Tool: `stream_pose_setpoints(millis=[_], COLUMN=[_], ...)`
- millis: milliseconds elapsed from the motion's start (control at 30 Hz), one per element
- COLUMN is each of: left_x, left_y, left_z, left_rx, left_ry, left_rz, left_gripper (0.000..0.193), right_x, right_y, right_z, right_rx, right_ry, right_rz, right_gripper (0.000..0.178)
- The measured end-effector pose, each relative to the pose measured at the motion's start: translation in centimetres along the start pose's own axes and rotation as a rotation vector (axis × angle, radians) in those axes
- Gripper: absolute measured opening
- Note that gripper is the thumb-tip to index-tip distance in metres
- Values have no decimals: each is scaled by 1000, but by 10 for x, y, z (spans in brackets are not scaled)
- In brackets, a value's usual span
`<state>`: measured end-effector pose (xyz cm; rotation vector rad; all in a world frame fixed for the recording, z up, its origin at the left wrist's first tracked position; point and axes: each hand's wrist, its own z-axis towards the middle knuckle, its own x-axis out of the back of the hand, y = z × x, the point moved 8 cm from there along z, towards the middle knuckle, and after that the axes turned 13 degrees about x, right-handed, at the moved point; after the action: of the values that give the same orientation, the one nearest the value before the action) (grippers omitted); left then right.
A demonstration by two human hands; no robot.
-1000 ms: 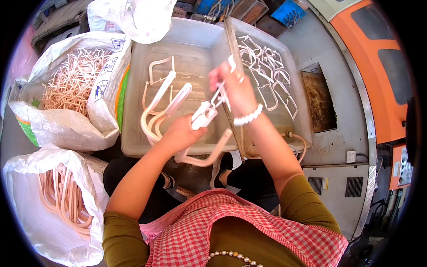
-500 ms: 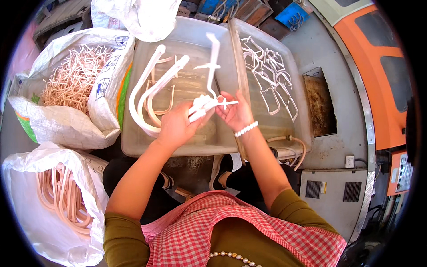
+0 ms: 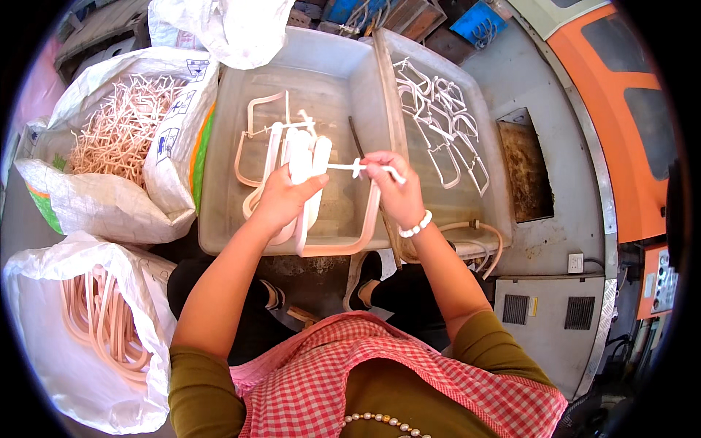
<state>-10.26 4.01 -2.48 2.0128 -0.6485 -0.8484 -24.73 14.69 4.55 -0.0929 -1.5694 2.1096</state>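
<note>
My left hand (image 3: 281, 201) is closed around a bundle of curved, white-pink U-shaped plastic pieces (image 3: 320, 157), held over the left tub. One piece in it bends low and rises towards my right hand. With its fingers pinched together, my right hand (image 3: 394, 191) grips a thin white plastic sprue (image 3: 343, 167) with a short crosspiece. The sprue's left end meets the bundle; whether it is still joined there I cannot tell. Behind the bundle, a pale pink plastic frame (image 3: 239, 157) lies in the grey tub (image 3: 343, 55).
Another tub to the right (image 3: 499, 212) holds several white frames (image 3: 458, 175). On the left stand a woven sack (image 3: 157, 212) of thin sprues and a white bag (image 3: 44, 306) of curved pieces. A hose (image 3: 496, 241) curves at the right tub's front. An orange machine (image 3: 599, 146) stands far right.
The bundle has turned more upright, and a U-shaped piece has swung over to the right. My right hand has shifted slightly right and closed on the sprue.
</note>
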Motion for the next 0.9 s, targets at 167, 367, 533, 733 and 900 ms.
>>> stream_pose_setpoints(millis=[167, 367, 533, 733, 900], left_x=[-9, 1, -4, -10, -14], left_y=[18, 12, 11, 14, 15], left_z=[-10, -5, -8, -12, -16], left_rx=[-261, -243, -97, 15, 7], left_ry=[126, 135, -28, -97, -143], left_rz=[587, 469, -16, 59, 41], left_gripper=[32, 30, 30, 34, 36], right_x=[-18, -26, -20, 12, 12], right_y=[90, 59, 5, 28, -37], right_z=[-46, -47, -18, -21, -13], right_rx=[-831, -557, -339, -139, 146], right_ry=[389, 570, 408, 507, 601], right_rz=[1119, 1008, 728, 147, -539], right_gripper=[17, 16, 25, 64, 97])
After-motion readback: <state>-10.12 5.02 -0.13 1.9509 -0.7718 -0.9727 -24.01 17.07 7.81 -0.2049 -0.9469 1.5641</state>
